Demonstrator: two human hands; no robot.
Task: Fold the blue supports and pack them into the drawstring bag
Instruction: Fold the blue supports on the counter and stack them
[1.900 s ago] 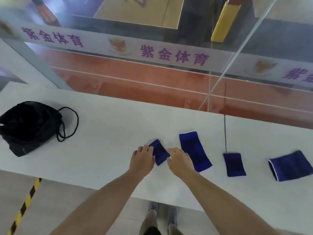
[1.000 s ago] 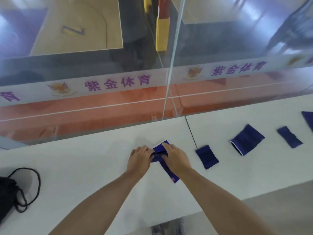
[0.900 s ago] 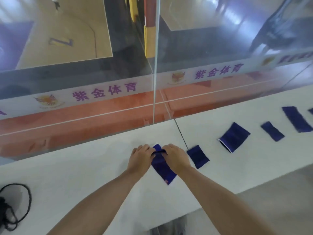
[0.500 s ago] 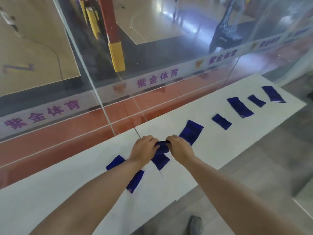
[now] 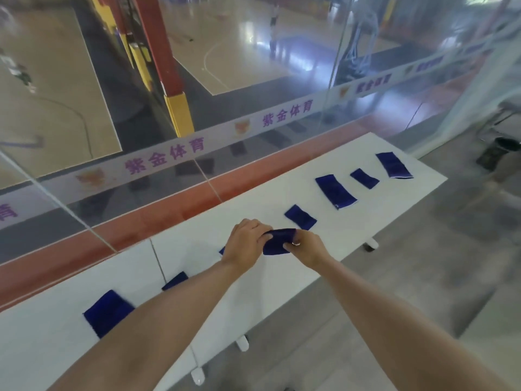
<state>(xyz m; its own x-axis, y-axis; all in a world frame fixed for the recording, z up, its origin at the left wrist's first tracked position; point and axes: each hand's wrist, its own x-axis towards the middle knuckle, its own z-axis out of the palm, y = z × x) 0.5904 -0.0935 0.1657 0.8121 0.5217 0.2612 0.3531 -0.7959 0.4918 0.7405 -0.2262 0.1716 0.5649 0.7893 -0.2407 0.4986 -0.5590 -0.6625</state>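
Observation:
Both hands hold one folded blue support [image 5: 277, 241] just above the white table [image 5: 366, 221]. My left hand [image 5: 244, 243] grips its left end and my right hand [image 5: 309, 246] pinches its right end. Several other blue supports lie flat in a row: one [image 5: 300, 217] right behind my hands, a long one [image 5: 335, 192], a small one [image 5: 364, 178] and one [image 5: 393, 165] near the far right end. To the left lie a support [image 5: 108, 311] and another [image 5: 175, 280] partly hidden by my left arm. The drawstring bag is out of view.
A glass wall [image 5: 197, 108] with a white lettered strip runs along the table's far edge. The table's near edge drops to grey floor [image 5: 423, 277]. A dark object [image 5: 499, 152] stands on the floor beyond the table's right end.
My view has swung right along the table, away from the black bag. My hands left two supports behind, moved right to another and lifted it off the table, folded between them.

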